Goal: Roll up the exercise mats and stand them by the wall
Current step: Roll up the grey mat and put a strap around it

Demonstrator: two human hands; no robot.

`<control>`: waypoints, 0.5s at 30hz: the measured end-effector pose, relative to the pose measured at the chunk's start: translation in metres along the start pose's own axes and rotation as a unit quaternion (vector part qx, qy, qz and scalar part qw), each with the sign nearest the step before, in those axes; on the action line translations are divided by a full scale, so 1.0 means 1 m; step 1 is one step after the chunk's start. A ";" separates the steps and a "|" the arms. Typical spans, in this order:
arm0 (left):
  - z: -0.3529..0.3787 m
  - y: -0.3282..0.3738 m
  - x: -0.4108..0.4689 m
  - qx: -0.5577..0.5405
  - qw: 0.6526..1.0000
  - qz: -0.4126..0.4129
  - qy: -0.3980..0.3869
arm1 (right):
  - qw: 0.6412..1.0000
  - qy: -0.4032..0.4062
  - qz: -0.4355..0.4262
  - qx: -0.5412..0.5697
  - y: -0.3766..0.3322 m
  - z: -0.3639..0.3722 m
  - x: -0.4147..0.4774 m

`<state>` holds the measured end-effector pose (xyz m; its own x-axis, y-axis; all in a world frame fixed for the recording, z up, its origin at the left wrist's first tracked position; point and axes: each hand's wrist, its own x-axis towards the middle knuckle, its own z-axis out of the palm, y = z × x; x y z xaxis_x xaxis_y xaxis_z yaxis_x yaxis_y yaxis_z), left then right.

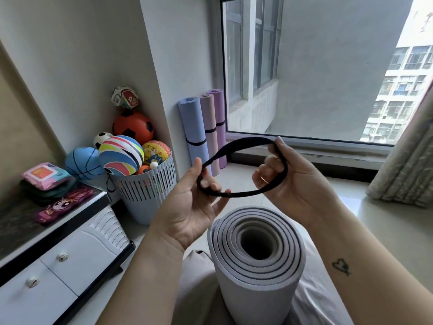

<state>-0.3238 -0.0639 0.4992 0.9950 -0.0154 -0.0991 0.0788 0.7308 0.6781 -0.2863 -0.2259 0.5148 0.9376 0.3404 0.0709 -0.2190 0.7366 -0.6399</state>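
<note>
Our left hand (194, 207) pinches the black band (246, 141) and our right hand (290, 184) hooks it — just above the rolled mat (257, 273) standing close before us — and with no hand on that mat, it may unroll.

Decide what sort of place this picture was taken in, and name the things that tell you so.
Probably a room in a flat, used for play or exercise: a basket heaped with toy balls, three rolled mats standing by the wall, and a big window facing apartment blocks.
</note>
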 end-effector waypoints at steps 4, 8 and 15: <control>-0.006 -0.002 -0.002 0.209 0.976 0.042 0.032 | 0.999 0.000 0.018 -0.050 -0.001 0.005 0.001; -0.006 -0.004 -0.001 0.561 0.801 0.199 0.057 | 0.992 0.034 0.039 -0.112 0.004 0.007 0.002; -0.005 0.009 0.004 0.662 0.707 0.243 0.057 | 0.915 0.032 0.027 -0.402 -0.007 -0.001 -0.003</control>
<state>-0.3197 -0.0538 0.5016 0.9192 0.1285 0.3721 -0.2058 -0.6489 0.7325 -0.2877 -0.2330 0.5187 0.9505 0.3108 -0.0059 -0.0202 0.0429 -0.9989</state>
